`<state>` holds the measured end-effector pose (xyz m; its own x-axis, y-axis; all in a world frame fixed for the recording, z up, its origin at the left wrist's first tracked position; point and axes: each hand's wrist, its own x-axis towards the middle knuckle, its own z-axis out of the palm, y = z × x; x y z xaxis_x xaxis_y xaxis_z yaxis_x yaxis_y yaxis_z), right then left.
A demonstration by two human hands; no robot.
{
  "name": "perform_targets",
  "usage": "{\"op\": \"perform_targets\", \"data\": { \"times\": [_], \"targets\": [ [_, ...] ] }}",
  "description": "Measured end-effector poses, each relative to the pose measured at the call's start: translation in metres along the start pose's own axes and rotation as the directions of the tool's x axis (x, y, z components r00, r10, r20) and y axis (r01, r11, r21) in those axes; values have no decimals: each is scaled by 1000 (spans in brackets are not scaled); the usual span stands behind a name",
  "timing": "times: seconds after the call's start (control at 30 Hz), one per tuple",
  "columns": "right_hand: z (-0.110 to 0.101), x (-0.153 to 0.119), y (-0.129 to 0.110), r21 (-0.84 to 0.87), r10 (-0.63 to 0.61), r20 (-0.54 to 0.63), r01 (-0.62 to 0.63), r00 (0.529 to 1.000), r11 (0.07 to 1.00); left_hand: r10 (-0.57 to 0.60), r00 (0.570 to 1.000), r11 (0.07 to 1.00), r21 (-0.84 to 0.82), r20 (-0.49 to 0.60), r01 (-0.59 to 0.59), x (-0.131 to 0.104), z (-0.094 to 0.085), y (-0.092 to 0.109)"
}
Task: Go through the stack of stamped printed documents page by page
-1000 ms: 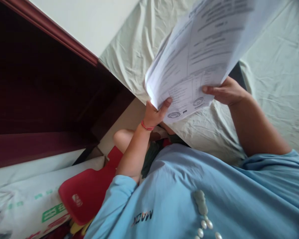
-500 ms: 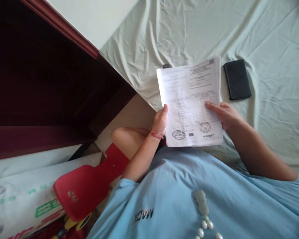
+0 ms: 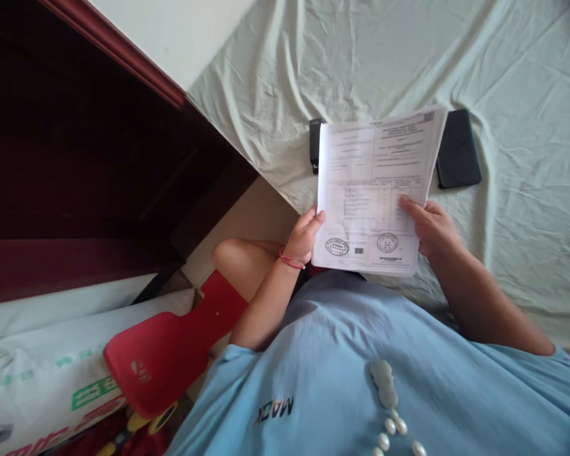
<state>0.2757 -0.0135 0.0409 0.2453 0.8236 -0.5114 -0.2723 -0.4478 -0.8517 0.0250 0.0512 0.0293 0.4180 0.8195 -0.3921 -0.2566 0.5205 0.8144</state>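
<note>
Papers (image 3: 377, 171) in one stack, more sheets than can be counted, are held up between two hands, above the near left part of one pale green sheet (image 3: 527, 145). The left hand (image 3: 304, 237) closes on the stack's left edge, thumb on the front and fingers mostly hidden. The right hand (image 3: 432, 229) pinches the right edge, thumb laid flat on the printed face and the other fingers partly behind. Both grips are closed to the thickness of the stack.

The top page shows two stamps near its bottom, one oval on the left and one round on the right. At the stack's far left corner, one small black object (image 3: 315, 145) lies on the sheet, partly covered from view. By the far right edge lies one flat black rectangular item (image 3: 462, 152), its left side overlapped in view by the papers.

One red band (image 3: 292, 259) circles the left wrist. On the near side, one pendant (image 3: 384, 383) and five pearl-like beads (image 3: 401, 427) rest over one blue shirt (image 3: 361, 342). To the near left are one red panel (image 3: 156, 361) and white sacking (image 3: 33, 367) with green and red print.
</note>
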Motion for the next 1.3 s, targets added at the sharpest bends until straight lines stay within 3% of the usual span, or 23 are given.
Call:
{"op": "perform_targets", "data": {
  "times": [0.23, 0.4, 0.53, 0.67, 0.87, 1.13, 1.3],
  "targets": [
    [6, 0, 7, 54, 43, -41, -41, 998, 998, -61, 993, 993, -108, -103, 49, -4, -7, -5],
    [9, 1, 6, 47, 47, -80, -44, 996, 998, -156, 988, 972, -178, -8, 152, -1, -11, -4],
    [8, 1, 3, 58, 50, -112, -43, 992, 997, -199, 980, 964, -177, 8, 197, -3, -15, -6],
    [9, 2, 4, 76, 27, -132, -17, 991, 997, -191, 981, 953, -233, 28, 192, -7, -8, -7],
    [9, 1, 1, 110, 47, -113, -34, 992, 993, -293, 945, 869, -371, 147, 327, -10, -2, -1],
    [8, -1, -4, 175, 83, -155, -55, 984, 983, -304, 940, 879, -336, 153, 339, -9, 0, -10],
    [1, 2, -2, 165, 41, -138, -18, 990, 986, -237, 968, 951, -187, 80, 248, -11, -11, -13]
  ]
}}
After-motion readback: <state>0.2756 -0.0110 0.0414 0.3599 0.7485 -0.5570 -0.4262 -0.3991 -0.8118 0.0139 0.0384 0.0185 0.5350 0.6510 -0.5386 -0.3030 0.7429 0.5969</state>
